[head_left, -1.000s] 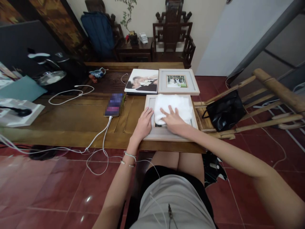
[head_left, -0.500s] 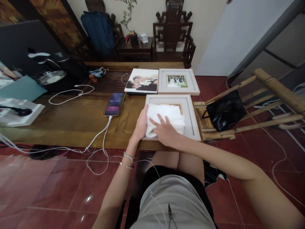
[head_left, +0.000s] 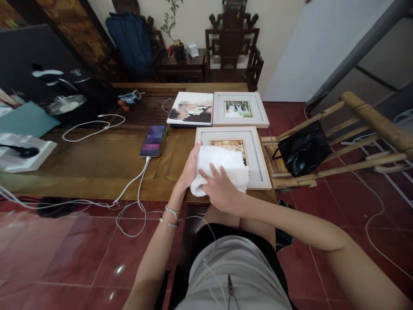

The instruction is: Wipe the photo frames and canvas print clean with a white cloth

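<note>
A light wooden picture frame lies flat at the table's front edge, with a pale mat around a warm-toned picture. A folded white cloth covers the picture's lower part and hangs slightly past the frame's lower left edge. My right hand presses on the cloth with fingers somewhat spread; its thumb is largely hidden by the cloth's rolled edge. Against the frame's left side, my left hand grips the edge beside the cloth, fingers pointing away from me.
Behind lie a second framed photo and a white photo album. Left of them, a phone is plugged into a white cable. A bamboo chair holding a black bag stands right of the wooden table.
My right hand has drawn the cloth a little toward me, so more of the picture's upper part shows. The cloth's left corner is now rolled over the frame's edge. My left hand stays at the frame.
</note>
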`<state>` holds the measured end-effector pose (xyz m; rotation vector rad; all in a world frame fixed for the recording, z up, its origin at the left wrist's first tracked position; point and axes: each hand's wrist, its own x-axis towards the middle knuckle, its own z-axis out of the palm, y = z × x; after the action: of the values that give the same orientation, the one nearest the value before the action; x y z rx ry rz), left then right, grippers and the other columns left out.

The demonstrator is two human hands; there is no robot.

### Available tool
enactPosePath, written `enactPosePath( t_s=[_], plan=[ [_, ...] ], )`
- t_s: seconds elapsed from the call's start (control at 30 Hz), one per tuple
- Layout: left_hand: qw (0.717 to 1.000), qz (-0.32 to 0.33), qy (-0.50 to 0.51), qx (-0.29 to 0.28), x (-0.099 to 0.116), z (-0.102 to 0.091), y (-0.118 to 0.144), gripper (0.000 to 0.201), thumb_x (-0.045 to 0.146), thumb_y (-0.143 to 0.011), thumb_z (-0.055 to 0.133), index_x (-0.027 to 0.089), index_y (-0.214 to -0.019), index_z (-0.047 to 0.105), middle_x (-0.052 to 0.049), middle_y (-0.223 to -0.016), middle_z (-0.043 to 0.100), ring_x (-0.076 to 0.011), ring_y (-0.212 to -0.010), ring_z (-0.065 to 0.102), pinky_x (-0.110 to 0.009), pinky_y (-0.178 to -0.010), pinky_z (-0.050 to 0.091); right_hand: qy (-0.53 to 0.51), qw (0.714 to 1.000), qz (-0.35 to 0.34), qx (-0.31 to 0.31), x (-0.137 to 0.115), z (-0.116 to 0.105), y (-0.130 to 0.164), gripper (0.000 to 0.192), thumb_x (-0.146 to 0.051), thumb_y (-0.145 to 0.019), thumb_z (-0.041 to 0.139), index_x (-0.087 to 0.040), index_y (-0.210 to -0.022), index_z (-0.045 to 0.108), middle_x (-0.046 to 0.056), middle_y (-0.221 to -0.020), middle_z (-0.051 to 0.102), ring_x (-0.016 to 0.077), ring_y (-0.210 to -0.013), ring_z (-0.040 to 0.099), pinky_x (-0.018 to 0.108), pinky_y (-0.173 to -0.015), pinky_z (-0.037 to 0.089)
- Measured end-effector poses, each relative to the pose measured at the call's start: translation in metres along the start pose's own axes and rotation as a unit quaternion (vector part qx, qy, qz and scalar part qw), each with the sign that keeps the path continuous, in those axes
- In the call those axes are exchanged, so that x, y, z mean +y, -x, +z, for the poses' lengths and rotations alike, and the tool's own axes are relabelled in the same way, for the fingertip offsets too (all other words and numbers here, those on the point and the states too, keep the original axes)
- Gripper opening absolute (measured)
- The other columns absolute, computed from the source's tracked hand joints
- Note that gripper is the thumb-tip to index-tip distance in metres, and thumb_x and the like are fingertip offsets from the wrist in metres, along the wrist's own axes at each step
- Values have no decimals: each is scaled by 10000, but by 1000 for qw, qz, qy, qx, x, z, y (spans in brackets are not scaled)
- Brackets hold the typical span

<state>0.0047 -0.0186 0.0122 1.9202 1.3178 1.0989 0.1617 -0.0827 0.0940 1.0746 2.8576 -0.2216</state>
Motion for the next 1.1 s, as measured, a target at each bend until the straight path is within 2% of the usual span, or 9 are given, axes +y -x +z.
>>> enactPosePath(
  t_s=[0.17, 0.27, 0.43, 0.57, 0.73, 0.83, 0.93, 1.1],
  plan=[
    [998, -10, -59, 10, 1, 2, -6, 522, 453, -1004, 218, 174, -1394, 425, -115, -1488, 411, -221, -1438, 264, -441, -1187, 230, 13, 999, 29, -28, 6, -6, 9, 382, -90, -872, 400, -153, -1125, 679, 144, -1498, 376, 457, -1363, 275, 682, -1012, 315],
    [994, 28, -103, 2, -1, 3, -8, 451, 369, -979, 358, 146, -1360, 451, -148, -1446, 459, -249, -1424, 296, -477, -1170, 259, 23, 996, 62, -66, 19, -12, 28, 394, -62, -840, 439, -138, -1151, 669, 141, -1512, 351, 459, -1371, 256, 685, -1016, 309],
    [990, 65, -122, -1, -5, 5, -8, 400, 248, -947, 399, 153, -1326, 484, -141, -1417, 490, -250, -1424, 294, -499, -1164, 265, 57, 986, 109, -113, 49, -19, 70, 445, 6, -760, 468, -132, -1123, 685, 122, -1493, 386, 443, -1368, 279, 661, -1022, 320],
    [991, 45, -128, -11, -5, 7, -8, 412, 232, -935, 400, 145, -1327, 489, -148, -1429, 472, -266, -1441, 247, -517, -1169, 242, 67, 991, 71, -88, 52, -14, 76, 433, 9, -756, 468, -140, -1086, 705, 114, -1502, 372, 440, -1366, 287, 652, -1025, 324],
    [989, 41, -140, -1, -3, 8, -7, 408, 145, -918, 374, 191, -1301, 510, -115, -1440, 465, -250, -1438, 258, -539, -1153, 270, 34, 999, -27, -14, 31, 7, 41, 347, -54, -800, 510, -148, -1063, 717, 135, -1491, 393, 433, -1365, 295, 644, -1046, 299],
    [987, 59, -152, -2, -3, 8, -6, 386, 109, -906, 380, 173, -1246, 552, -124, -1436, 468, -249, -1435, 265, -515, -1158, 281, 34, 997, -57, 27, 27, 16, 29, 308, -73, -832, 497, -135, -1029, 725, 149, -1468, 424, 396, -1373, 301, 602, -1085, 273],
    [986, 63, -157, 3, -6, 9, -6, 428, 58, -886, 355, 156, -1253, 553, -145, -1423, 477, -250, -1426, 289, -521, -1154, 292, 41, 998, -40, 30, 36, 17, 45, 289, -74, -824, 511, -160, -984, 736, 116, -1474, 425, 365, -1383, 299, 592, -1106, 249],
    [986, 64, -155, 11, -12, 13, -6, 544, -2, -826, 357, 148, -1331, 496, -158, -1426, 475, -268, -1429, 280, -583, -1141, 274, 94, 993, 72, 2, 56, 2, 108, 282, -29, -758, 550, -177, -881, 757, 100, -1423, 488, 373, -1353, 358, 585, -1092, 292]
  ],
)
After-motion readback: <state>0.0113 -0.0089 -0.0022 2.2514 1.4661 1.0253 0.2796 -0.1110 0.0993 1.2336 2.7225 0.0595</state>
